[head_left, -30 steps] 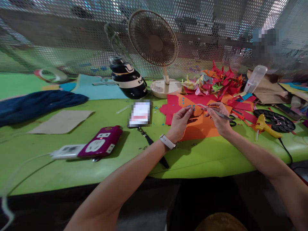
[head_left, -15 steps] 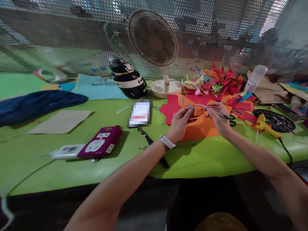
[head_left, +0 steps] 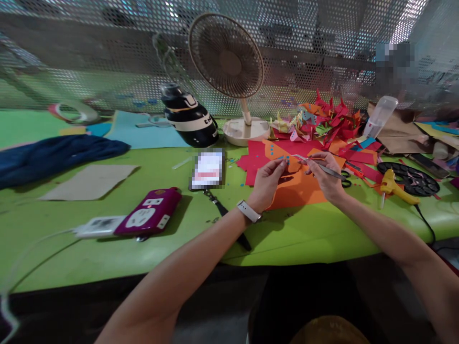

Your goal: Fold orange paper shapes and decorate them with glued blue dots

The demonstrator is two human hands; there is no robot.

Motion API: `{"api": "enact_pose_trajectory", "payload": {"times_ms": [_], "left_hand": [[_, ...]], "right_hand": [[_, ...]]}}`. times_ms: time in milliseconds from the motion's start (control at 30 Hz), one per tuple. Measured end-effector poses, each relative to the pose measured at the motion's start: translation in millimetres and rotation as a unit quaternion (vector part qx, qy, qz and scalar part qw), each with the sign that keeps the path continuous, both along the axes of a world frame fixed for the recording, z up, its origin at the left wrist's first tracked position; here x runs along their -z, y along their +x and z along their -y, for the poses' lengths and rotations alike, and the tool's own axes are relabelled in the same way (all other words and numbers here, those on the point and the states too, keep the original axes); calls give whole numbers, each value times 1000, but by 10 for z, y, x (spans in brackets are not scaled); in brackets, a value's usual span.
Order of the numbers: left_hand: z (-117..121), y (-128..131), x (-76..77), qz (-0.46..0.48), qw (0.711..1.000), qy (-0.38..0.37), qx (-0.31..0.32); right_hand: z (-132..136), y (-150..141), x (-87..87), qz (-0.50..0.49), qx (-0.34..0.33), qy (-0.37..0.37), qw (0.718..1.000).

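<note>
My left hand (head_left: 267,181) pinches a piece of orange paper (head_left: 273,149) dotted with small blue pieces. In my right hand (head_left: 327,176) is a pair of bent-tip tweezers (head_left: 330,170), its tip close to the paper near my left fingertips. Whether the tweezers grip a small piece is too fine to tell. Beneath both hands lies an orange sheet (head_left: 297,193), with red paper (head_left: 253,162) behind and left of it. The black handles of scissors (head_left: 346,178) show just right of my right hand.
Cut and folded paper scraps (head_left: 337,119) pile up behind my hands. A yellow glue gun (head_left: 398,188) and a black round tray (head_left: 426,180) are on the right. Toward the left stand a fan (head_left: 247,129), a black bottle (head_left: 191,124), a phone (head_left: 208,169) and a purple power strip (head_left: 154,210).
Both hands hold almost the same pose over the paper. The whole view has shifted very slightly; nothing was picked up or let go.
</note>
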State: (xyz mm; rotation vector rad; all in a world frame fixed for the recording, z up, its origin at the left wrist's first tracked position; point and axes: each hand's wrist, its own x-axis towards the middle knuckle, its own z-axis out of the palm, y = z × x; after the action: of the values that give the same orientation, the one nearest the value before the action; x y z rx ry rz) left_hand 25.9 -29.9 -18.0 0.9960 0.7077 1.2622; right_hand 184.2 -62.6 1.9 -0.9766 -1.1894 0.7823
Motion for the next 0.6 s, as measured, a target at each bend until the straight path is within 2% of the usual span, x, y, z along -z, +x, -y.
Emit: {"api": "enact_pose_trajectory", "payload": {"times_ms": [600], "left_hand": [[-18,0,27,-1,1000,-2,-1]], "right_hand": [[-7,-6,23,-1,1,9,1000]]}}
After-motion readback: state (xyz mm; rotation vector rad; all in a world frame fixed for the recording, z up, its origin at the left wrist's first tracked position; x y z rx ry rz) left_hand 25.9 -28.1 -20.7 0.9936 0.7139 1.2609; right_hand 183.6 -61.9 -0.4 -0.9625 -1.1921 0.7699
